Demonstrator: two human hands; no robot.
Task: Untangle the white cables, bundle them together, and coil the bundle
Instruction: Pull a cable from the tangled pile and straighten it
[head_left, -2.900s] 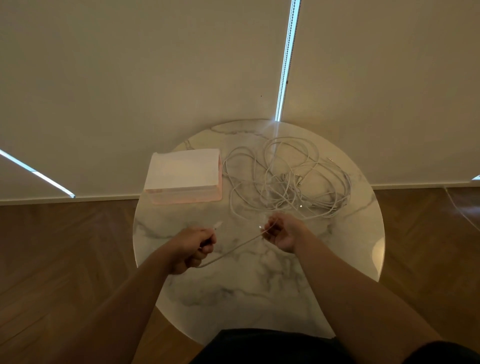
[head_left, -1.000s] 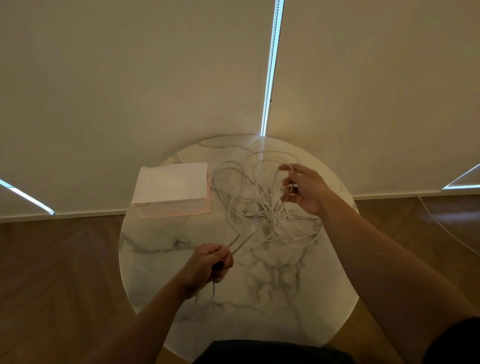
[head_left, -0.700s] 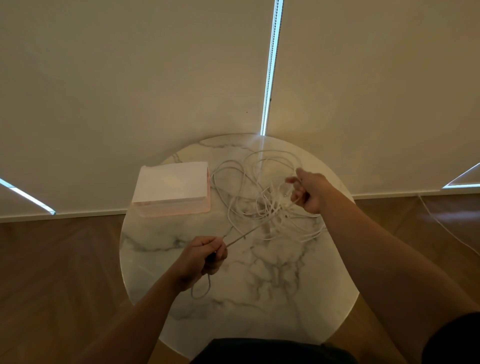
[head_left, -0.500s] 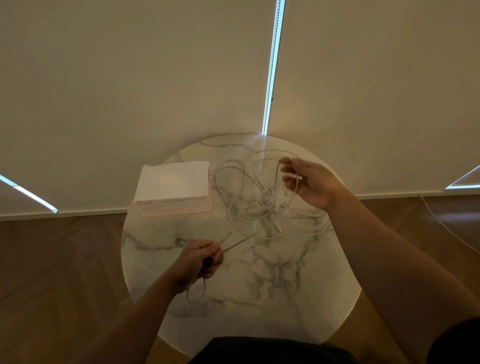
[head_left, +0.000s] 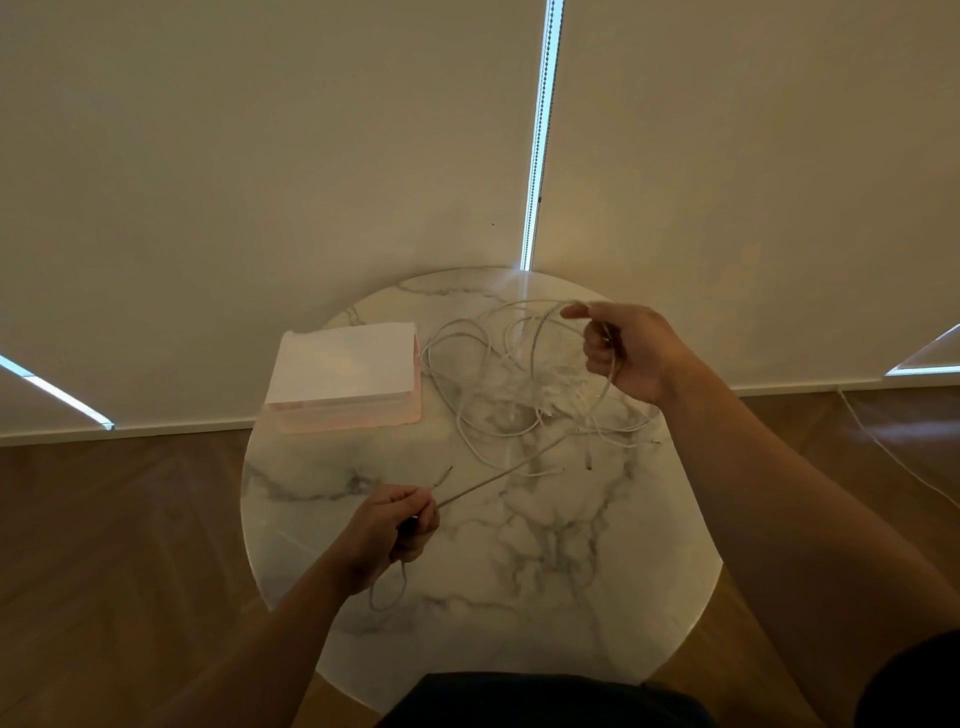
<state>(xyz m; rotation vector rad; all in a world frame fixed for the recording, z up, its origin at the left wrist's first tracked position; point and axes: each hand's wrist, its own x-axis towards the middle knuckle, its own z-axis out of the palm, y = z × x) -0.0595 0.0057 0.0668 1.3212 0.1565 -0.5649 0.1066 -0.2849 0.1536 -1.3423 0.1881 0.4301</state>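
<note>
A tangle of thin white cables (head_left: 511, 395) lies on the far half of a round marble table (head_left: 519, 561). My left hand (head_left: 392, 530) grips cable ends near the table's middle; two ends stick out toward the pile and a small loop hangs below the fist. One strand runs taut from that fist up to the tangle. My right hand (head_left: 626, 351) is raised over the right side of the pile and holds a cable loop, fingers curled round it, with the strand arcing left from the fingers.
A white and pink box (head_left: 345, 376) sits at the table's far left, beside the cables. Beige roller blinds hang close behind the table. Wooden floor surrounds it. A thin cord (head_left: 898, 457) trails across the floor at right.
My right hand has moved from the near edge of the pile to its far right side and lifted a loop higher. The left hand stays closed on the cable ends, almost still.
</note>
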